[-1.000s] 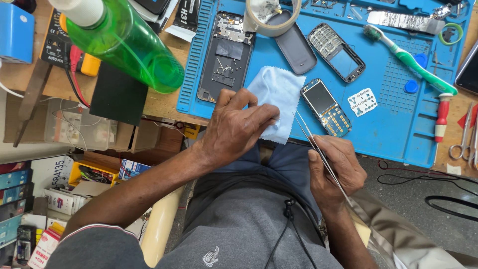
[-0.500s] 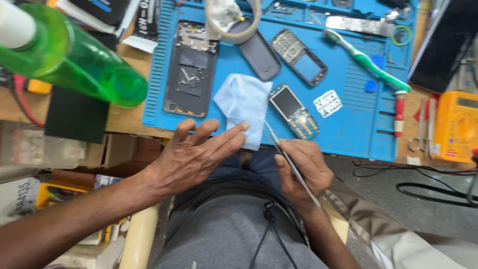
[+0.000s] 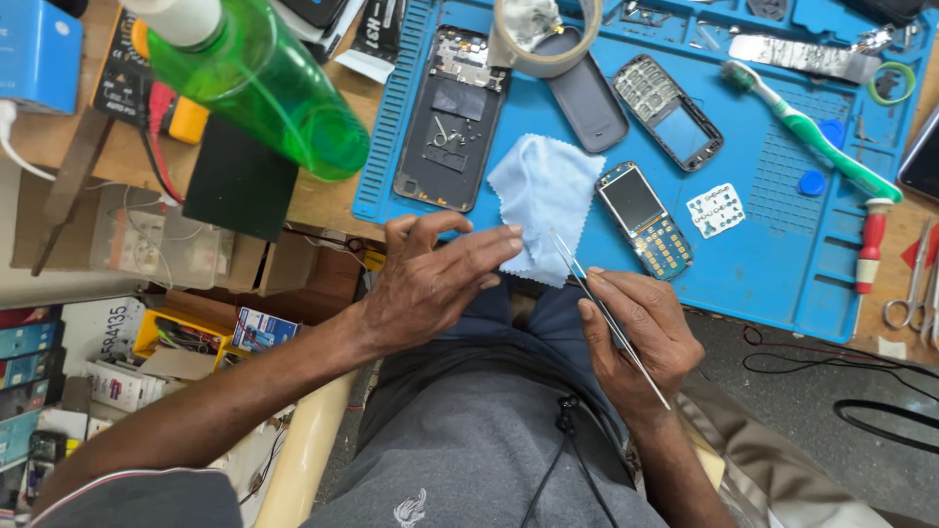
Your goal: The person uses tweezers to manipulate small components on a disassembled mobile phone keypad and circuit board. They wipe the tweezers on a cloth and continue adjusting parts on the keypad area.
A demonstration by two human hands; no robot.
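Observation:
My left hand (image 3: pixel 435 279) hovers at the near edge of the blue work mat (image 3: pixel 773 264), fingers spread, its fingertips touching the near corner of a light blue cloth (image 3: pixel 546 200). My right hand (image 3: pixel 638 332) grips thin metal tweezers (image 3: pixel 587 284), whose tips point at the cloth's lower edge. A small keypad phone without its cover (image 3: pixel 645 220) lies just right of the cloth. A white keypad sheet (image 3: pixel 715 210) sits beside it.
On the mat lie an opened phone body (image 3: pixel 445 117), a tape roll (image 3: pixel 544 34), a dark back cover (image 3: pixel 587 98), a phone front frame (image 3: pixel 670 112) and a green toothbrush (image 3: pixel 812 132). A green bottle (image 3: pixel 259 83) looms at top left. A red screwdriver (image 3: pixel 869 244) lies right.
My left hand lifted off the cloth and drew back toward me, fingers opening. The cloth now lies flat and uncovered. The right hand with the tweezers stayed close to the mat's edge.

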